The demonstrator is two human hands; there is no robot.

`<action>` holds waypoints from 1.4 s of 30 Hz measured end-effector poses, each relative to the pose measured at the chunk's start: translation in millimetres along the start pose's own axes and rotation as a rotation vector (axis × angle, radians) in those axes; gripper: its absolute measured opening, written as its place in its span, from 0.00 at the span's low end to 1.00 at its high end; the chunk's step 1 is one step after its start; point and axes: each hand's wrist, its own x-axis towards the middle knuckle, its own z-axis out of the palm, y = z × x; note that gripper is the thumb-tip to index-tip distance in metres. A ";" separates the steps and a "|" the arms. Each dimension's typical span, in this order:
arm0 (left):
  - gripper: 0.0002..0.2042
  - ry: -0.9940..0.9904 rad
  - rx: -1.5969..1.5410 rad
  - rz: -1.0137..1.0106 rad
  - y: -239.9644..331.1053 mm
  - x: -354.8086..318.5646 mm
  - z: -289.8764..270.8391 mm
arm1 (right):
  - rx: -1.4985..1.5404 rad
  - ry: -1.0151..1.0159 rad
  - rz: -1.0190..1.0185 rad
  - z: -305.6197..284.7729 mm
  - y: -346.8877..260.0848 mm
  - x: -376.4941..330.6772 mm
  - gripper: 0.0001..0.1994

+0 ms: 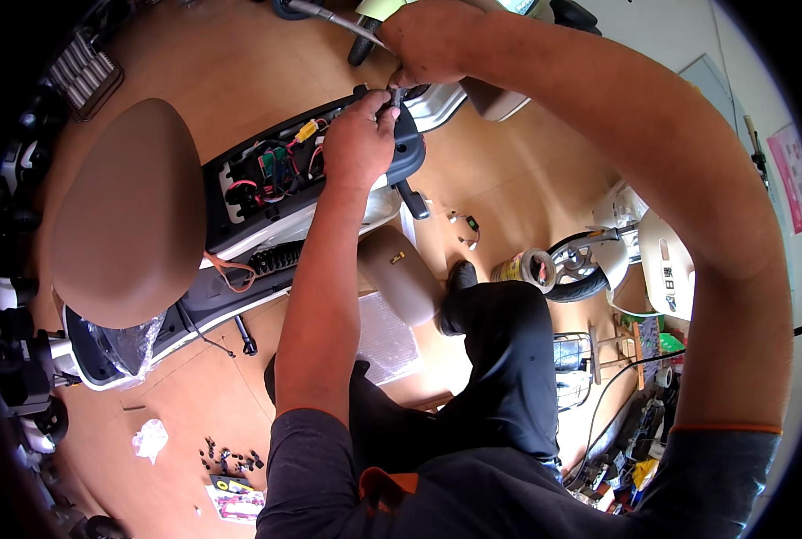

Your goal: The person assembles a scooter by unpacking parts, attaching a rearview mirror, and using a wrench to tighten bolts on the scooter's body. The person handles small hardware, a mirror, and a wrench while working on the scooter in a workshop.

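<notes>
An electric scooter with its body opened up lies before me, its black compartment frame (208, 193) holding coloured wires and a yellow connector (308, 131). At the frame's far right end, my left hand (361, 144) pinches a short upright metal shaft (396, 95). Just above it, my right hand (430, 43) is closed around a wrench with a long metal handle (334, 18), which sticks out to the upper left. The shaft seems to belong to the same wrench, though fingers hide the join. What sits under the shaft cannot be made out.
A brown scooter seat (132, 216) stands up at the left; a smaller brown pad (403, 274) lies near my foot. A tub (524, 269) stands by a wheel (582, 269) on the right. Black small parts (230, 458) and crumpled plastic (150, 440) lie on the floor.
</notes>
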 end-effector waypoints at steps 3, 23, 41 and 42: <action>0.14 0.009 -0.001 0.028 -1.9 0.0 2.1 | -0.002 0.157 -0.273 7.5 8.9 1.0 0.19; 0.13 0.132 0.052 0.123 -4.5 -0.4 6.9 | 0.328 0.555 0.442 29.2 -70.9 -44.0 0.26; 0.10 0.146 0.120 0.178 -5.8 -0.2 15.6 | 2.331 0.686 -0.026 94.1 -58.4 15.1 0.17; 0.10 0.127 0.136 0.150 -6.4 -1.2 14.8 | 2.284 0.602 0.053 88.3 -57.4 12.4 0.17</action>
